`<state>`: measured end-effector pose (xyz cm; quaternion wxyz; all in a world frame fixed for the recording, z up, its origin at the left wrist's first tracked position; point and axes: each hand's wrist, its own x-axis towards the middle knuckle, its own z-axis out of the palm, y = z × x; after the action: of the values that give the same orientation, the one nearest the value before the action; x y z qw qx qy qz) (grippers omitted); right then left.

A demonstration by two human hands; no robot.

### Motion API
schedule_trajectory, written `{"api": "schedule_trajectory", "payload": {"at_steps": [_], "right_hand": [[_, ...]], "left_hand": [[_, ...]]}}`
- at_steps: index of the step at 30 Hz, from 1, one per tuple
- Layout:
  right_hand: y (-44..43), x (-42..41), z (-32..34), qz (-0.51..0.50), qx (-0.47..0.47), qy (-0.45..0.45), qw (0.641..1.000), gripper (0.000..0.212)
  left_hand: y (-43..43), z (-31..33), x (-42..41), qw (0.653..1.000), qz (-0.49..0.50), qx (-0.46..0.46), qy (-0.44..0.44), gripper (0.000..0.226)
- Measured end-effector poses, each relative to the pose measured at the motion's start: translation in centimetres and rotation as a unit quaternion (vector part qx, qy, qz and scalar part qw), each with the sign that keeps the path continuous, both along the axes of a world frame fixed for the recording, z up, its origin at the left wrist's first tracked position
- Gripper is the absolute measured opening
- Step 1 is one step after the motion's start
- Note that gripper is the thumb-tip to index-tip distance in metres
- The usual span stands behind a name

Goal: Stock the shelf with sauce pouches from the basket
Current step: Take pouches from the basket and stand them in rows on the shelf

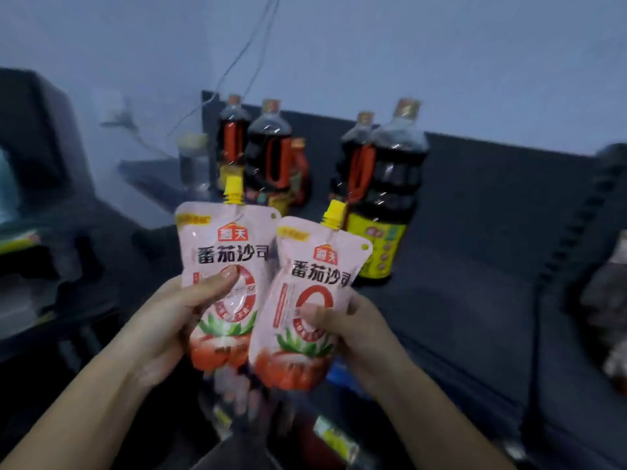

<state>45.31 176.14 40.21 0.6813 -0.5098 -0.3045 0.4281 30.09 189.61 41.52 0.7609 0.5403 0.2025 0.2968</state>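
Note:
I hold two pink tomato-sauce pouches with yellow spout caps upright in front of me. My left hand [169,320] grips the left pouch [225,252] with the thumb across its front. My right hand [353,330] grips the right pouch [312,300], which overlaps the left one slightly. Both hang above the dark shelf top [475,300], short of the bottles. Below the pouches a blurred heap of packs [237,408] shows; whether that is the basket I cannot tell.
Several dark soy-sauce bottles [390,184] with red handles stand on the shelf behind the pouches, in two groups. A dark unit [37,137] stands at the left. More blurred goods [610,300] sit at the right edge. Cables [244,56] hang on the wall.

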Motion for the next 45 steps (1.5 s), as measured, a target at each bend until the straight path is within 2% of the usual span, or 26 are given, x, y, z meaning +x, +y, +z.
{"api": "schedule_trajectory", "payload": {"at_steps": [2,3,5,6,7,9,10,11,13,15,17,20,23,26,32,35,39,45], "right_hand": [[-3.0,1.6,2.6,-0.039,0.017,-0.033,0.999,0.038],[-4.6,2.3,4.0,-0.054,0.026,-0.046,0.997,0.037],[-7.9,3.3,6.4,-0.085,0.045,-0.071,0.993,0.037],[-9.7,3.9,7.3,-0.104,0.054,-0.085,0.989,0.036],[-11.5,4.4,8.1,-0.127,0.059,-0.1,0.985,0.033],[-15.6,5.5,9.3,-0.175,0.056,-0.129,0.975,0.03],[-17.8,6.1,9.7,-0.196,0.05,-0.139,0.969,0.03],[-20.0,6.6,10.1,-0.214,0.044,-0.145,0.965,0.031],[-24.7,7.3,10.7,-0.236,0.032,-0.15,0.96,0.035],[-29.4,8.0,10.9,-0.245,0.019,-0.156,0.957,0.037],[-34.1,8.4,10.7,-0.265,0.008,-0.158,0.951,0.041],[-40.9,9.5,9.6,-0.324,-0.012,-0.147,0.934,0.044],[-46.9,10.9,8.0,-0.37,-0.047,-0.121,0.92,0.057],[-51.6,12.1,6.8,-0.397,-0.084,-0.112,0.907,0.064],[-56.4,16.0,5.4,-0.455,-0.111,-0.1,0.878,0.03],[-56.6,19.1,4.9,-0.468,-0.119,-0.102,0.87,0.029],[-56.1,22.6,4.2,-0.487,-0.126,-0.095,0.859,0.026],[-55.5,27.0,3.3,-0.483,-0.135,-0.12,0.857,0.027]], "left_hand": [[-1.9,2.3,2.1,0.999,-0.042,0.013,-0.012,0.046],[-3.0,3.5,3.2,0.997,-0.07,0.024,-0.014,0.049],[-5.6,5.5,5.5,0.992,-0.115,0.05,-0.012,0.076],[-7.1,6.4,6.6,0.99,-0.124,0.062,-0.008,0.082],[-8.5,7.1,7.6,0.988,-0.136,0.071,-0.016,0.077],[-11.7,8.3,9.7,0.984,-0.159,0.07,-0.038,0.049],[-13.4,8.6,10.7,0.981,-0.175,0.069,-0.039,0.042],[-15.2,8.8,11.7,0.976,-0.202,0.073,-0.042,0.046],[-18.8,8.9,13.7,0.964,-0.248,0.093,-0.037,0.075],[-22.6,8.6,15.7,0.952,-0.289,0.096,-0.031,0.082],[-26.7,8.4,17.6,0.936,-0.335,0.103,-0.021,0.072],[-32.8,7.5,20.5,0.915,-0.385,0.119,-0.005,0.037],[-38.7,6.3,23.3,0.916,-0.382,0.121,0.025,0.023],[-43.3,5.1,25.8,0.916,-0.377,0.124,0.058,0.02],[-46.0,3.5,31.6,0.912,-0.387,0.101,0.089,0.022],[-45.7,2.8,35.0,0.91,-0.392,0.1,0.091,0.025],[-45.1,2.1,39.0,0.927,-0.358,0.086,0.078,0.026],[-45.6,1.6,42.8,0.93,-0.352,0.082,0.067,0.032]]}}
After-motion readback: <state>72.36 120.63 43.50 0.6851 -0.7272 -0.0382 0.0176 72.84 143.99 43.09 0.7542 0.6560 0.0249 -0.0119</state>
